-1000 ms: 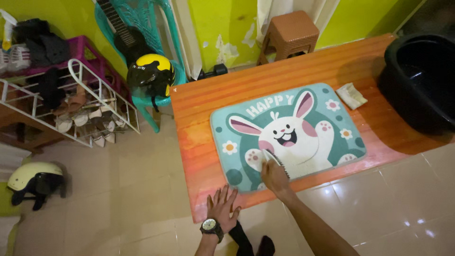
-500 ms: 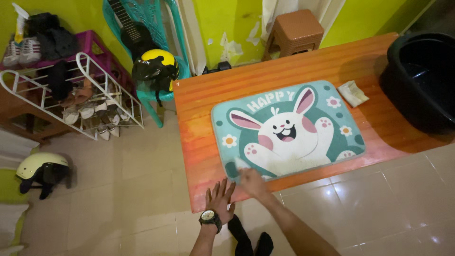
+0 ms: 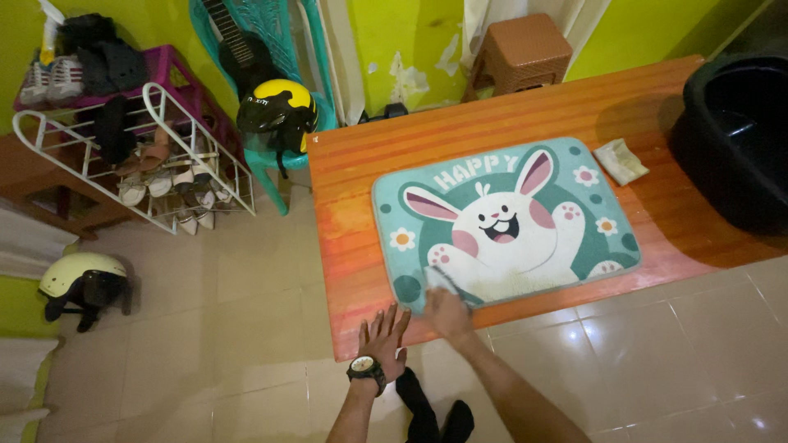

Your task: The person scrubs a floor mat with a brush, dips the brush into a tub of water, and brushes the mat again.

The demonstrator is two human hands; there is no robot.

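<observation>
Centre frame, the teal mat (image 3: 525, 221) carries a white rabbit with pink ears and daisies, on an orange striped table (image 3: 353, 221). Upper left, a yellow-and-black helmet (image 3: 277, 115); right edge, a black tub (image 3: 739, 123).

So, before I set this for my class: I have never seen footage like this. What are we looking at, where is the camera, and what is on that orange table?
This is one view from a camera worn on a person's head, looking down, so the two arms at the bottom belong to the wearer. There is no machine, only bare hands. The left hand, with a wristwatch, lies flat with spread fingers at the near edge of the orange table. The right hand holds a brush, blurred here, against the near left part of a teal mat with a cartoon rabbit. Also on the table are a small folded cloth and a black tub. Beside the table are a shoe rack and a helmet on a chair.
</observation>
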